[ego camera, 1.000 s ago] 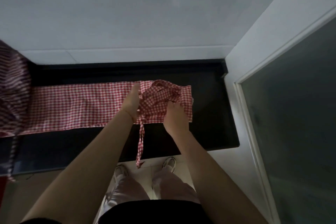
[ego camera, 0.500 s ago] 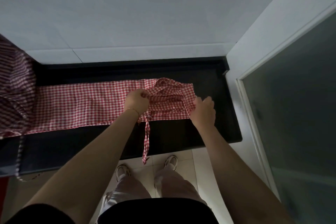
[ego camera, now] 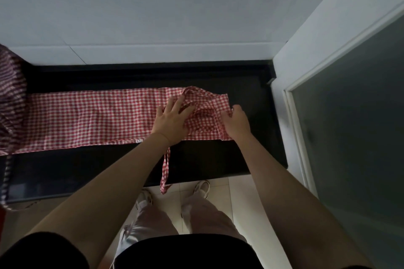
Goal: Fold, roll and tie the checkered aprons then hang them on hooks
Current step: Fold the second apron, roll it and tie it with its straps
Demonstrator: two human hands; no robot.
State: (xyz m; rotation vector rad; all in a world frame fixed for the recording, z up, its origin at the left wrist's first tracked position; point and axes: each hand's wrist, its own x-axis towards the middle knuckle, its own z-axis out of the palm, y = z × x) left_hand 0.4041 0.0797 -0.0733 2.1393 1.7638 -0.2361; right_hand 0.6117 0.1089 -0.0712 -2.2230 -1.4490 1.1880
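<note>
Your left hand (ego camera: 172,121) lies flat, fingers spread, pinning the folded checkered apron (ego camera: 91,116) to the dark desk (ego camera: 247,155), while your right hand (ego camera: 236,121), at three o'clock, pinches its bunched end, probably to start rolling.

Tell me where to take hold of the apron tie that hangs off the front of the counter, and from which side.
Pinch the strap just below the counter edge, coming from the front, the person's side. It hangs free there as a narrow flat band, with open space around it. Higher up it runs under the left hand and the folded apron, so that part seems hard to reach.
</note>
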